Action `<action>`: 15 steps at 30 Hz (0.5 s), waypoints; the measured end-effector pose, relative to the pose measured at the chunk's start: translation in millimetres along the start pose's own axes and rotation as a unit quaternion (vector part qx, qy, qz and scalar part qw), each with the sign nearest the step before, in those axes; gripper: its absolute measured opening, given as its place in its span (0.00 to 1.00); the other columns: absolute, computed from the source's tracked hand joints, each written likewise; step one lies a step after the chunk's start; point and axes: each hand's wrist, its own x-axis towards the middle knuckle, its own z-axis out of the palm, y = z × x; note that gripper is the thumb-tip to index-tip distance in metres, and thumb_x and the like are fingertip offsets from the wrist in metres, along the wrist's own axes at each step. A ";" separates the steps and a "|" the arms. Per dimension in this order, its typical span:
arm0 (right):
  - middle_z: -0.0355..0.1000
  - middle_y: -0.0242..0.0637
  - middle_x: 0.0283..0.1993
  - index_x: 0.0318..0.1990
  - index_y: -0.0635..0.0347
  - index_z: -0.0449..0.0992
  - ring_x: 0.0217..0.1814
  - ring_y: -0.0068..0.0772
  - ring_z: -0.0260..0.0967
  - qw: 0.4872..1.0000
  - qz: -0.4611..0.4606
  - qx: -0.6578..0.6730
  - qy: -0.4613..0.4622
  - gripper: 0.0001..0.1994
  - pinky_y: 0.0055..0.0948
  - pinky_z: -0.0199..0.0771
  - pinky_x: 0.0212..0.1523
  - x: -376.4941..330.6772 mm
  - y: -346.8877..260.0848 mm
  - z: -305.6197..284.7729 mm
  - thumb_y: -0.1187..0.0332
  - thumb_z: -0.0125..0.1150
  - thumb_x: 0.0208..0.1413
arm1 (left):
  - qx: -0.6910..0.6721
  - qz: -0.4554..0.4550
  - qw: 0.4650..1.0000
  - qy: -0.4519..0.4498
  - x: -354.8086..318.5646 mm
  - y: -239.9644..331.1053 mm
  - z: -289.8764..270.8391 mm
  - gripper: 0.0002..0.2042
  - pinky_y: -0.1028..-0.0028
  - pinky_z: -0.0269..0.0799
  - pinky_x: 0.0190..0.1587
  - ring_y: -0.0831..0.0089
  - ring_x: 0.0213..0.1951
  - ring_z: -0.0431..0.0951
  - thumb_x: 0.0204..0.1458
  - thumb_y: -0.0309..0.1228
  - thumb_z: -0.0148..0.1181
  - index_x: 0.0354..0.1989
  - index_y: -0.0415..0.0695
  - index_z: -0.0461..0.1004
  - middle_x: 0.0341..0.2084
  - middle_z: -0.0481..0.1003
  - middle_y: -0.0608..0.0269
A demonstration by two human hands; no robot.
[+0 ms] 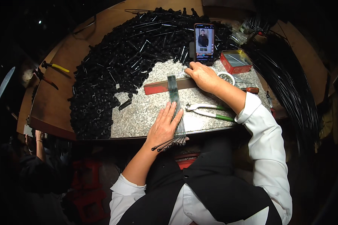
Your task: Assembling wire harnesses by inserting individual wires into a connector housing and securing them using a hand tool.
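Note:
My left hand (163, 125) lies with fingers stretched out on a row of thin black rods (172, 86). The rods sit side by side, crossing a red-and-brown bar (156, 87); their knobbed near ends jut past the table's front edge. At the bar's right part, below the phone, is my right hand (203, 76). Its fingers are bent together, and whatever is between them is too small to make out. End-cutting pincers (210, 111) with green handles rest on the speckled stone slab (133, 120) below my right forearm.
A large heap of black parts (101, 82) covers the left and back. Behind my right hand stand a lit phone (204, 43), a red box (235, 62) of thin pins and a white dish (227, 77). Long black rods (289, 82) hang off the right side. Another person's arm (39, 144) shows far left.

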 end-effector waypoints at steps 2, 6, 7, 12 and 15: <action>0.66 0.45 0.36 0.33 0.64 0.71 0.42 0.46 0.68 1.000 -0.001 0.005 0.002 0.06 0.40 0.72 0.41 0.2 0.0 0.5 0.74 0.50 0.49 | 0.000 0.000 1.000 0.000 0.1 0.0 -0.3 0.45 0.54 0.49 0.65 0.47 0.66 0.48 0.32 0.49 0.72 0.60 0.40 0.60 0.63 0.51 0.41; 0.66 0.46 0.36 0.33 0.64 0.71 0.42 0.46 0.68 1.000 -0.010 0.013 0.011 0.06 0.40 0.72 0.41 0.1 2.2 3.9 0.74 0.50 0.49 | 0.001 0.000 1.000 -0.004 0.2 0.0 0.5 0.45 0.54 0.49 0.65 0.47 0.66 0.48 0.32 0.49 0.72 0.60 0.40 0.59 0.63 0.50 0.41; 0.66 0.46 0.36 0.33 0.64 0.71 0.42 0.46 0.68 1.000 -0.012 0.016 0.012 0.06 0.40 0.72 0.41 0.2 2.1 4.3 0.73 0.50 0.49 | 0.000 -0.001 1.000 -0.004 0.0 0.3 0.1 0.45 0.54 0.49 0.65 0.47 0.66 0.47 0.32 0.49 0.72 0.60 0.41 0.59 0.63 0.50 0.41; 0.66 0.45 0.36 0.33 0.63 0.72 0.42 0.45 0.68 1.000 -0.011 0.015 0.013 0.06 0.39 0.72 0.41 3.1 -0.7 4.7 0.73 0.50 0.49 | -0.001 -0.005 1.000 -0.005 -0.7 0.0 -0.4 0.45 0.54 0.49 0.65 0.46 0.66 0.48 0.33 0.49 0.72 0.60 0.40 0.59 0.63 0.50 0.41; 0.66 0.45 0.36 0.33 0.63 0.72 0.42 0.45 0.68 1.000 -0.017 0.018 0.010 0.06 0.39 0.71 0.42 5.4 -0.6 5.5 0.73 0.50 0.49 | -0.002 -0.003 1.000 -0.005 0.0 0.1 -1.1 0.45 0.54 0.49 0.65 0.46 0.66 0.48 0.33 0.49 0.72 0.60 0.40 0.59 0.63 0.51 0.40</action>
